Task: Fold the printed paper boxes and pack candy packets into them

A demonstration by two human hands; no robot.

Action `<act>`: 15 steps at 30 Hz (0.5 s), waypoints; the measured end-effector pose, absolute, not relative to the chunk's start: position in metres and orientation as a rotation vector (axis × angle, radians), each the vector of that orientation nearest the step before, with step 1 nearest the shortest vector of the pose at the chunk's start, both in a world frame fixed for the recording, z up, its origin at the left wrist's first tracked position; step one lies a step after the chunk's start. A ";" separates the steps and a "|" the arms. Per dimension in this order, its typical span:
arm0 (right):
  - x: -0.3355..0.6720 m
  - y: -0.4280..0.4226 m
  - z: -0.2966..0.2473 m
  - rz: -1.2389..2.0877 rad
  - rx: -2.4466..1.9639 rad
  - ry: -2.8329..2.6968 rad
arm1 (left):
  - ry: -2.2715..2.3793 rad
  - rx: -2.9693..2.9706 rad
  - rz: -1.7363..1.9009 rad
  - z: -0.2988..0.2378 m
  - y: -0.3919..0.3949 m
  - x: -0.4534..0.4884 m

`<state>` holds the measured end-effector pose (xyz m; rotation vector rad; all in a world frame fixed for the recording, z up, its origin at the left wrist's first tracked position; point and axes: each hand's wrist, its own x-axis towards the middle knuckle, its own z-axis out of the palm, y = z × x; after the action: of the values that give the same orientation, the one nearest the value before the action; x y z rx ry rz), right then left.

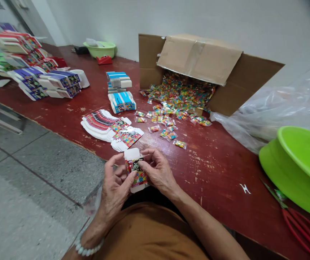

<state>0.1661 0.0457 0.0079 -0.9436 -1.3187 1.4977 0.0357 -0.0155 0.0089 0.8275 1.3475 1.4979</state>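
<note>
Between my two hands, at the table's front edge, is a small printed red candy box point(137, 175) with white flaps sticking out at its top and bottom. My left hand point(117, 180) grips its left side, thumb across the front. On the other side, my right hand point(157, 169) holds it with the thumb pressed near the upper front. Just beyond lies a fanned row of flat red box blanks point(100, 122), with several more blanks point(129, 137) at its near end. Small clear packets of colourful candy point(168, 122) are strewn behind and to the right.
An open cardboard carton point(200, 59) on its side spills candy packets. Blue boxes point(122, 102) and purple boxes point(60, 85) are stacked left. A green basin point(284, 159), red-handled scissors point(301, 224) and plastic sheeting point(276, 104) lie right. A red tape dispenser point(104, 60) sits at the back.
</note>
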 end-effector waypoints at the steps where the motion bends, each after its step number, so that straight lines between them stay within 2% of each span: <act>1: 0.167 0.046 0.005 1.511 -0.933 -1.309 | 1.344 0.857 1.499 0.009 -0.016 0.035; 5: 0.169 0.047 -0.003 1.572 -0.943 -1.273 | 1.362 0.916 1.406 0.009 -0.015 0.025; 11: 0.174 0.055 0.006 1.927 -0.909 -1.000 | 1.472 1.084 1.326 0.005 -0.008 0.013; 15: 0.176 0.059 0.008 1.770 -0.920 -1.295 | 1.389 1.026 1.341 0.001 -0.008 0.017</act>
<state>0.1765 0.0588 0.0083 -0.9205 -1.2954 1.7702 0.0170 -0.0078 0.0014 1.0258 1.3886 1.3412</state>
